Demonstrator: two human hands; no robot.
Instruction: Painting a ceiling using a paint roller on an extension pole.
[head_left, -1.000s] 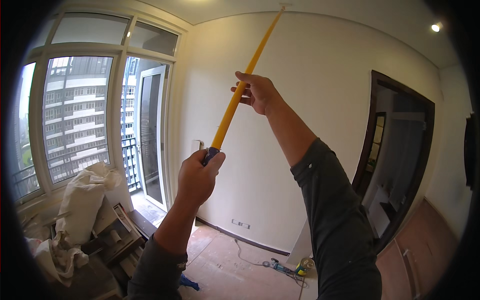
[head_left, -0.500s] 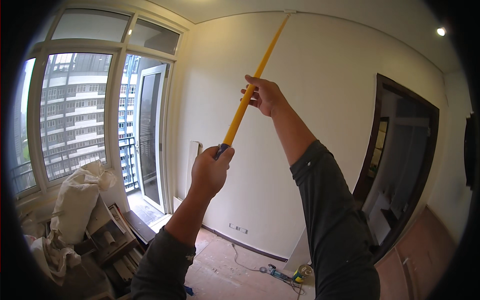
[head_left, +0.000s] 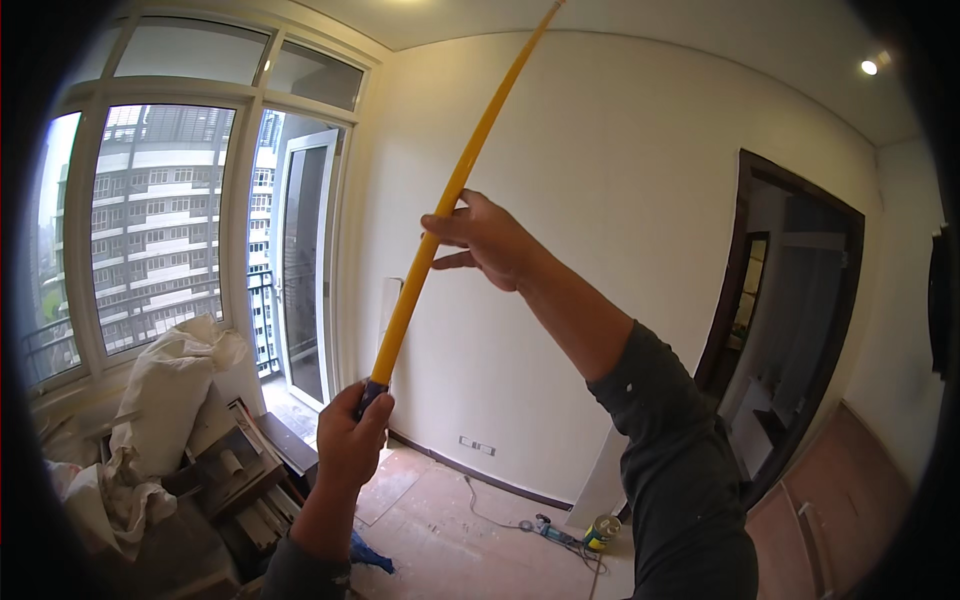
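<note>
Slanting through fingers (head_left: 452,231) of the right hand (head_left: 497,246): yellow pole (head_left: 471,157)

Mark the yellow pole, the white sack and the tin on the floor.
Yellow pole (head_left: 408,300): head view, on its lower shaft.
White sack (head_left: 165,395): head view, middle of its body.
Tin (head_left: 598,541): head view, on its side.

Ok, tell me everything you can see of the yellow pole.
The yellow pole is long and smooth, perhaps plastic or coated metal, with a dark lower end. It slants up rightward before the pale wall, seeming to narrow upward. The left hand grips the dark end; the right hand touches it higher up, fingers partly spread.
</note>
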